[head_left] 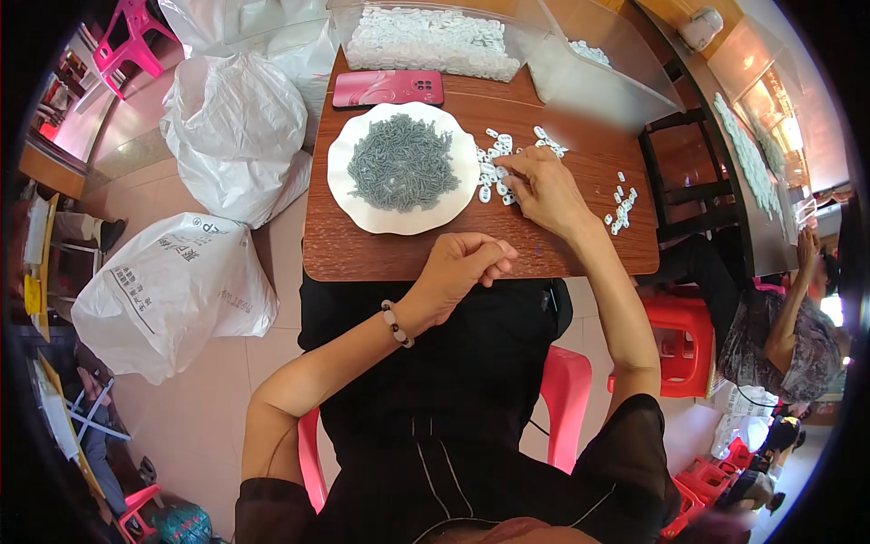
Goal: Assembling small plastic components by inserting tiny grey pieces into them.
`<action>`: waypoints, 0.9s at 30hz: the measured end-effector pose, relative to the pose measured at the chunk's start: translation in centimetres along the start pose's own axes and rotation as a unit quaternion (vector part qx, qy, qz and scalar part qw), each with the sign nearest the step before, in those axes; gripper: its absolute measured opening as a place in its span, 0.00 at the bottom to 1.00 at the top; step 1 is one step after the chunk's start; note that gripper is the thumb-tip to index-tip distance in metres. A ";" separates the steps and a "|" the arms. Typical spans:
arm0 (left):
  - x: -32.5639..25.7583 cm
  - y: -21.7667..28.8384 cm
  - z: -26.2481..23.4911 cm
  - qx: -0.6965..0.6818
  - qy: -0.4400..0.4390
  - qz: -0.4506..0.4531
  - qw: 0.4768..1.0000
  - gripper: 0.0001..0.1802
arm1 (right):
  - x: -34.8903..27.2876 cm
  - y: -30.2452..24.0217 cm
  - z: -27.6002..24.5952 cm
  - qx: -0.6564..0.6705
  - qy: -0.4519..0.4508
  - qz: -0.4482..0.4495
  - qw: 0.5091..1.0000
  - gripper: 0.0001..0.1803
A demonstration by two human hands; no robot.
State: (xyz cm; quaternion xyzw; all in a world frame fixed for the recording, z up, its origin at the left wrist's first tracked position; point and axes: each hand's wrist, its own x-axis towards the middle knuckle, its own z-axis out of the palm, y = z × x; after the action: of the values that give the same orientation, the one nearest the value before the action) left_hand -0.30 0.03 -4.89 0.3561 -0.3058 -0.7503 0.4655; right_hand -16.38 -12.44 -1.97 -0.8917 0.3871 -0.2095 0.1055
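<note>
My right hand (542,192) reaches over a loose pile of small white plastic pieces (485,194) right of the plate. Its fingers bend down, with thumb and forefinger touching pieces in the pile. Near the table's front edge, my left hand (467,263) is closed, fingertips curled against the thumb; whatever may be in them is hidden. A white scalloped plate (340,195) sits just beyond it, heaped with small grey springs (403,163). A smaller group of white pieces (622,208) lies to the right of my right forearm.
A pink phone (381,89) lies behind the plate on the brown table (362,254). Clear bins at the back include one full of white pieces (426,38). White sacks (181,290) stand on the left floor. A red stool (675,340) and another person (784,335) are at right.
</note>
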 end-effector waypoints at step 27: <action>-1.2 2.1 0.6 -0.036 0.030 0.037 0.998 0.20 | -3.4 -5.2 -2.5 0.136 0.104 -0.021 0.985 0.06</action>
State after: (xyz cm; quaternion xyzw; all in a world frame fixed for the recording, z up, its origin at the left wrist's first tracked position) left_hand 0.57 0.45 -2.61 0.3495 -0.2773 -0.7320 0.5148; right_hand -16.22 -6.52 1.09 -0.8503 0.3445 -0.3545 0.1806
